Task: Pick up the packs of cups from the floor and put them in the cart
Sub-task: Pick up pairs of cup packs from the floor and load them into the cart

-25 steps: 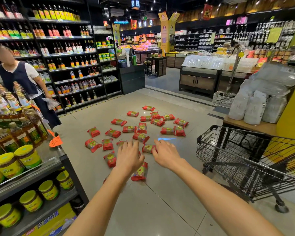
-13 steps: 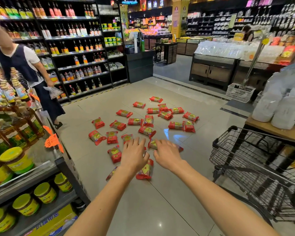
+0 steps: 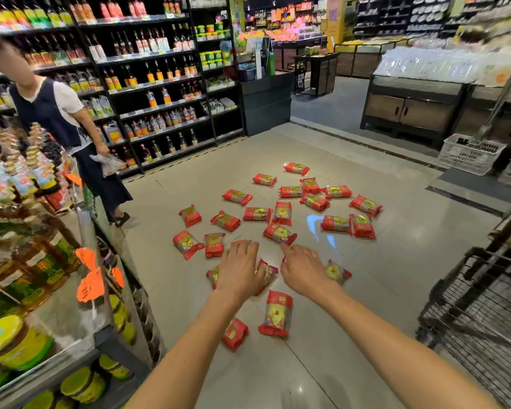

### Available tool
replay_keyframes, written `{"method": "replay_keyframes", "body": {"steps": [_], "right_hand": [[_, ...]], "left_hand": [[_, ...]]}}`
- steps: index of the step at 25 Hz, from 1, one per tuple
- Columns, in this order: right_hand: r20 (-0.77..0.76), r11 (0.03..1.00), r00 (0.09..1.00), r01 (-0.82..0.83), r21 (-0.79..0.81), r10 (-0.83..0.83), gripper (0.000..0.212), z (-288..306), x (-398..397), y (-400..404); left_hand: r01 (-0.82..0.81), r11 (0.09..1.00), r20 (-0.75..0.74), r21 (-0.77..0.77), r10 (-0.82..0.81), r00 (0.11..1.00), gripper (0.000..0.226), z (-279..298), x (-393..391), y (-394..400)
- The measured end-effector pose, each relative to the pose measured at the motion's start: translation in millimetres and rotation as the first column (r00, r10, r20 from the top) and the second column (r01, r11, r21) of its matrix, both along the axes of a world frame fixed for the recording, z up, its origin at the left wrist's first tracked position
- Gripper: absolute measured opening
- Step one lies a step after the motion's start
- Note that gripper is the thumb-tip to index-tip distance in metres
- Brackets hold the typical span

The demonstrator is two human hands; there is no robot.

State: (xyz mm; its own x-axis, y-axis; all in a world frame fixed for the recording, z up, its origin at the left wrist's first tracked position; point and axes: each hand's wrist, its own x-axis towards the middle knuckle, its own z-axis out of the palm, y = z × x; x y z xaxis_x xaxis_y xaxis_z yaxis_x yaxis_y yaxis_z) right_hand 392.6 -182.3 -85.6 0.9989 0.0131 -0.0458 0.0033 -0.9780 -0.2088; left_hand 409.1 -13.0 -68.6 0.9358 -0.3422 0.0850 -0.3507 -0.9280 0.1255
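Several red and gold packs of cups point(image 3: 281, 233) lie scattered over the tiled floor in the middle of the aisle. The nearest pack point(image 3: 276, 313) lies lengthwise just below my hands, with a smaller one point(image 3: 234, 333) to its left. My left hand point(image 3: 240, 270) reaches out with fingers spread above packs partly hidden under it. My right hand point(image 3: 304, 271) stretches forward beside it, fingers apart, holding nothing; another pack point(image 3: 337, 272) shows just right of it. The black wire cart point(image 3: 478, 302) stands at the right edge.
A shelf of jars and bottles point(image 3: 27, 290) with orange tags juts in at the left. A person in a dark apron point(image 3: 56, 119) stands by the bottle shelves at the back left. White plastic baskets point(image 3: 469, 153) sit on the floor at the back right.
The view has moved closer and lower toward the packs. Both hands have stretched further out over the nearest packs. The cart has slid toward the right edge of view.
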Motion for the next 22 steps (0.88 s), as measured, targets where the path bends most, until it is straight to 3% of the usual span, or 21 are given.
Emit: {"method": "replay_keyframes", "body": {"steps": [10, 16, 22], "right_hand": [[0.049, 0.999, 0.999, 0.009, 0.047, -0.012, 0.052, -16, 176, 17], [0.019, 0.998, 0.999, 0.042, 0.041, -0.043, 0.058, -40, 247, 16], [-0.096, 0.999, 0.995, 0.024, 0.045, -0.019, 0.059, -92, 325, 1]], "left_hand": [[0.019, 0.998, -0.105, -0.064, -0.026, 0.994, 0.058, -36, 182, 17], [0.033, 0.996, -0.081, -0.079, -0.039, 0.996, 0.056, -55, 266, 12], [-0.076, 0.977, -0.275, -0.201, 0.019, 0.961, 0.060, -105, 336, 1]]}}
